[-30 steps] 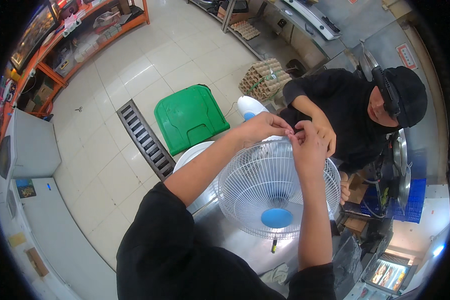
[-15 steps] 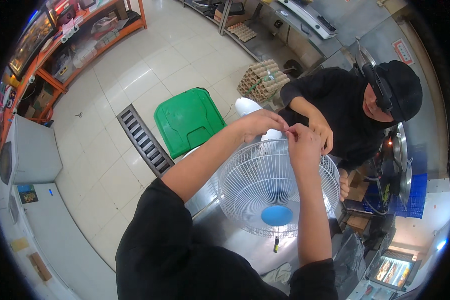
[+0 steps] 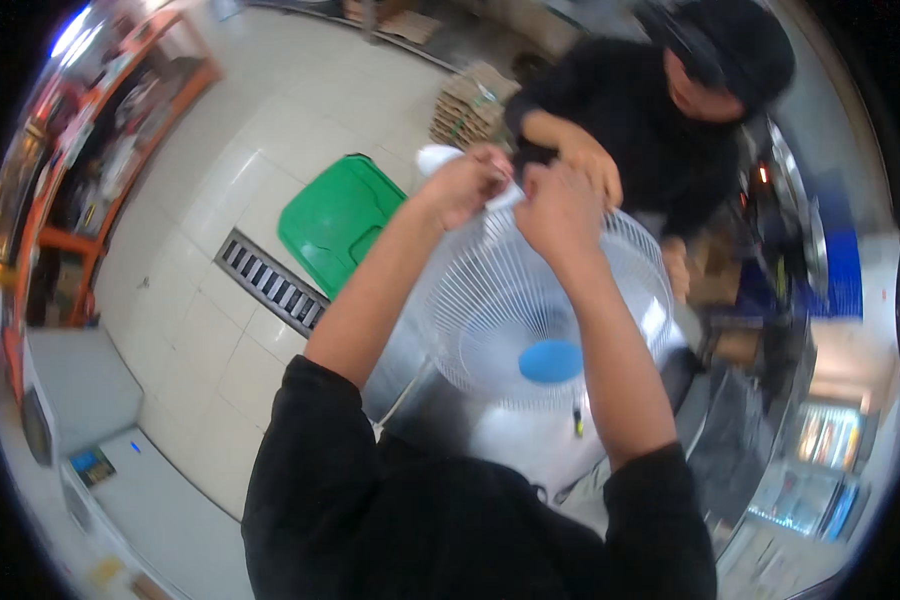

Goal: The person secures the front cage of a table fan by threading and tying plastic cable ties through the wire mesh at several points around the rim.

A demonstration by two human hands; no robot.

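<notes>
An electric fan with a white wire guard [image 3: 490, 290] and a blue hub cap [image 3: 550, 361] is in front of me, its face tilted upward. My left hand [image 3: 464, 190] is just past the guard's far rim, fingers curled in a pinch; whatever is between them is too blurred to name. Close to its right, my right hand [image 3: 562, 215] bends over the same rim with closed fingers, their tips hidden. White plastic of the fan [image 3: 437, 157] shows behind my hands. A co-worker's hand [image 3: 590, 163] reaches in beside my right hand, and their other hand [image 3: 676, 270] is by the guard's right side.
The co-worker in black [image 3: 620, 100] stands across the fan. A green lidded bin [image 3: 335, 220] and a floor drain grate [image 3: 270, 282] lie left of it. Stacked egg trays [image 3: 470, 105] are behind. A small black-and-yellow object [image 3: 578, 420] lies on the metal table [image 3: 510, 435].
My hands, together at the rim before, have come apart, the left one moving leftward. The whole view has shifted and blurred, with the fan now higher in it.
</notes>
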